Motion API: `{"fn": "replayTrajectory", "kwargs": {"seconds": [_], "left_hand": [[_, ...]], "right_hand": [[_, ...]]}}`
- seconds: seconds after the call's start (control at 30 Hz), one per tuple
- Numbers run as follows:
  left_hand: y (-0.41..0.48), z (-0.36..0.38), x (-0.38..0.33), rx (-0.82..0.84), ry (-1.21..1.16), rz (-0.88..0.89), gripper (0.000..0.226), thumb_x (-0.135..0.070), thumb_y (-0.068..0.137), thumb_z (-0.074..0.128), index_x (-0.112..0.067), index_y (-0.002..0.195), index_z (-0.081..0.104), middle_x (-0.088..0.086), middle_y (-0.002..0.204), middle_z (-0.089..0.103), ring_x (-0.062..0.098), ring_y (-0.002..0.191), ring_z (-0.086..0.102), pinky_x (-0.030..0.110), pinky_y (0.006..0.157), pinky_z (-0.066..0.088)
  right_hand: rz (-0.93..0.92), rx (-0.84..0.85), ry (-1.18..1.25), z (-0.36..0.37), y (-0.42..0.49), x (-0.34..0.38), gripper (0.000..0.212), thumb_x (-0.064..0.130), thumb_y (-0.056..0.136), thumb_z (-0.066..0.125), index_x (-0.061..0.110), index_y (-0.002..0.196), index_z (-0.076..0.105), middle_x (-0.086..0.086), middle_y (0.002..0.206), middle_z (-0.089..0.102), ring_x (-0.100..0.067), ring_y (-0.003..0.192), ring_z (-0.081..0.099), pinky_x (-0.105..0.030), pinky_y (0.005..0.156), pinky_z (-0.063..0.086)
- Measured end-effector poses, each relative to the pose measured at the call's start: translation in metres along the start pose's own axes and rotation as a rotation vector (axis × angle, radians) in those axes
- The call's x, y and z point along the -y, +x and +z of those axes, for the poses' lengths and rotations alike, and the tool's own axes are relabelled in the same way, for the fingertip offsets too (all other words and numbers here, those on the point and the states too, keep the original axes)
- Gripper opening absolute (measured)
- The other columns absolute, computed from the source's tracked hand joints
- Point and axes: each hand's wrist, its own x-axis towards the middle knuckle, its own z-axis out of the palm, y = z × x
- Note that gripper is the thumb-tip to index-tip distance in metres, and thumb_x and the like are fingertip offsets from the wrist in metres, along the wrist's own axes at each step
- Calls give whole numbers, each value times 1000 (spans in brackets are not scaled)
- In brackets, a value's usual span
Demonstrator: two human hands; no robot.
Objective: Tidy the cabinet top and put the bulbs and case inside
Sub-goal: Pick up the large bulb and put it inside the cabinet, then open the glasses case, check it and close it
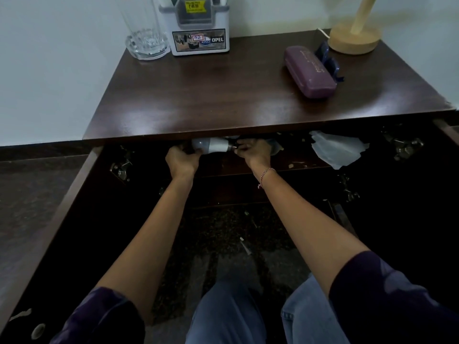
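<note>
A white bulb (pixel 211 146) lies sideways just under the front edge of the dark wooden cabinet top (pixel 223 95), inside the open cabinet. My left hand (pixel 181 158) grips its round glass end. My right hand (pixel 253 151) pinches its metal base; something pale blue sits behind this hand, too hidden to identify. A purple glasses case (pixel 309 70) rests shut on the right part of the cabinet top, apart from both hands.
On the top stand a clear glass (pixel 146 38), a white plastic holder labelled OPEL (pixel 198 33), a cork lamp base (pixel 354 37) and a dark blue clip (pixel 327 59) behind the case. Crumpled white plastic (pixel 337 148) lies inside at right. Both doors hang open.
</note>
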Motion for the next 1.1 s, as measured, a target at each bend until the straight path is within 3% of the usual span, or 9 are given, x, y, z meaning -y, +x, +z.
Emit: {"fn": "replayTrajectory", "kwargs": {"seconds": [0.1,0.27,0.47,0.63,0.73,0.9,1.03,1.1], "left_hand": [[-6,-5,4,22,-21,42,39,-7,77,70,5,113,60,21,115,66,31,108,62,38,96,49],[-20,-7,1,-1,-118,-18,38,-2,77,70,3,112,58,19,117,63,28,111,60,42,100,48],[-67,-12,2,15,-69,48,38,-8,80,69,-8,117,61,2,106,66,12,97,61,21,85,44],[-104,-18,-11,147,64,243,25,-10,82,67,-11,106,68,-3,90,70,12,89,67,29,90,52],[-119,-18,-30,212,64,335,16,-13,81,68,-14,97,72,2,87,74,14,83,69,36,84,57],[-137,-13,-74,247,65,523,11,-19,80,68,-16,89,74,-2,77,73,8,73,68,26,75,57],[-139,-6,-106,248,77,663,11,-19,80,68,-13,87,75,-5,72,70,-6,61,59,2,62,45],[-136,2,-123,240,70,699,12,-17,79,68,-11,88,74,0,77,73,0,63,60,6,65,45]], "right_hand": [[29,10,21,-2,-3,-1,39,-5,77,68,0,115,62,-21,110,67,-28,106,63,-24,89,47],[15,40,13,-12,-16,-1,42,-2,79,67,2,120,59,-18,114,66,-26,108,62,-20,85,44],[-46,20,23,-31,-44,14,38,-2,81,66,0,118,60,-18,109,68,-25,105,63,-15,85,42],[-164,-41,-36,-62,-77,22,25,0,84,61,6,108,68,-11,98,71,-6,80,63,-3,70,47],[-211,-52,-20,-77,-96,30,24,3,91,51,9,103,70,-7,91,72,-3,72,66,-6,70,53],[-337,-165,20,-105,-116,61,28,3,91,46,12,94,73,8,78,67,3,70,66,-10,71,55],[-443,-260,54,-129,-115,91,28,1,89,47,11,93,73,1,80,69,-2,72,67,-12,71,56],[-481,-330,11,-141,-106,103,27,4,88,49,14,94,74,-4,86,72,-6,76,68,-20,76,57]]}}
